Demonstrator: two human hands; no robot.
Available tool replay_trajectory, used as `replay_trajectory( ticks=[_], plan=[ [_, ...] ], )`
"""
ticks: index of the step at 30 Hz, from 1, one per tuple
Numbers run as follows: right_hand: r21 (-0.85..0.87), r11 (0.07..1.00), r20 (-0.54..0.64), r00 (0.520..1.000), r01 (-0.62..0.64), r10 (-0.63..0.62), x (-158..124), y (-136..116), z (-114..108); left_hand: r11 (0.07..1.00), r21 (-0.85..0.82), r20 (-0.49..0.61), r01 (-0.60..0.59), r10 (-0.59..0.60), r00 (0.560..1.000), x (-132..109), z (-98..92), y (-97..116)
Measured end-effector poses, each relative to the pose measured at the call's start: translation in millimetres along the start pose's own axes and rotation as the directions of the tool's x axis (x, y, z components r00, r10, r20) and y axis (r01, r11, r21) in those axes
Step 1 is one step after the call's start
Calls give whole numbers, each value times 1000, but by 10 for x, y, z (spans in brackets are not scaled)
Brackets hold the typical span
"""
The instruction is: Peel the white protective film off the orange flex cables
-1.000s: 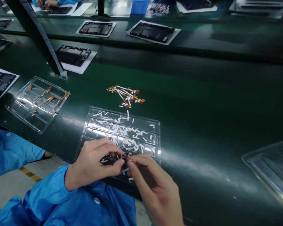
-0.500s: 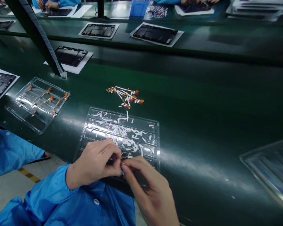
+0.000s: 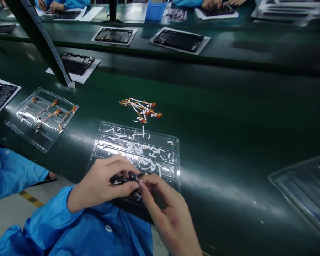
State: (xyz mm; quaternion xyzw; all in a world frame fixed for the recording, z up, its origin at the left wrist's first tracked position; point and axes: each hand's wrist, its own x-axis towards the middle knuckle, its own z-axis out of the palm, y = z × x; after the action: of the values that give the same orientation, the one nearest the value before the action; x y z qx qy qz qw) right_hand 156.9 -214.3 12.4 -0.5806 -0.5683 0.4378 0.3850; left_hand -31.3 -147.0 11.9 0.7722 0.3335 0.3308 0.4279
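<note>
My left hand (image 3: 106, 181) is closed in a pinch over the front part of a clear plastic tray (image 3: 177, 153). Thumb and forefinger meet on something tiny and dark that I cannot make out. Close against them, my right hand (image 3: 168, 209) pinches too, a speck of white showing at its fingertips. Small white strips (image 3: 152, 165) lie scattered all over the tray. Just beyond it sits a loose pile of orange flex cables (image 3: 142, 109) with white strips on them.
Another clear tray (image 3: 44, 142) at left bears several flex cables (image 3: 48, 117). Black phone frames (image 3: 78, 64) lie on white sheets beyond, near a slanted post (image 3: 42, 39). A clear tray (image 3: 304, 192) stands at right. Co-workers' hands (image 3: 214, 4) are at the far bench; a blue sleeve (image 3: 13, 174) is at left.
My left fingers have loosened from a tight curl into a flatter pinch, and a white speck now shows at the right fingertips. On the belt beyond, phone frames have shifted slightly.
</note>
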Motion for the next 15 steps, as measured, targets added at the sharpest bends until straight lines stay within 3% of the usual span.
replay_trajectory(
  ticks=[7,10,13,15],
  plan=[
    [73,997,-67,997,-20,25,23,39,-5,996,65,-128,59,-51,991,-31,86,2],
    [122,991,-64,996,-46,54,31,45,-25,977,207,-179,-50,89,980,-70,99,-5],
    [150,987,-60,996,-56,66,37,32,-26,922,344,-125,-176,230,965,-72,137,1],
    [159,986,-64,996,-57,67,37,15,-15,897,397,-117,-194,259,959,-60,168,0]
  ],
)
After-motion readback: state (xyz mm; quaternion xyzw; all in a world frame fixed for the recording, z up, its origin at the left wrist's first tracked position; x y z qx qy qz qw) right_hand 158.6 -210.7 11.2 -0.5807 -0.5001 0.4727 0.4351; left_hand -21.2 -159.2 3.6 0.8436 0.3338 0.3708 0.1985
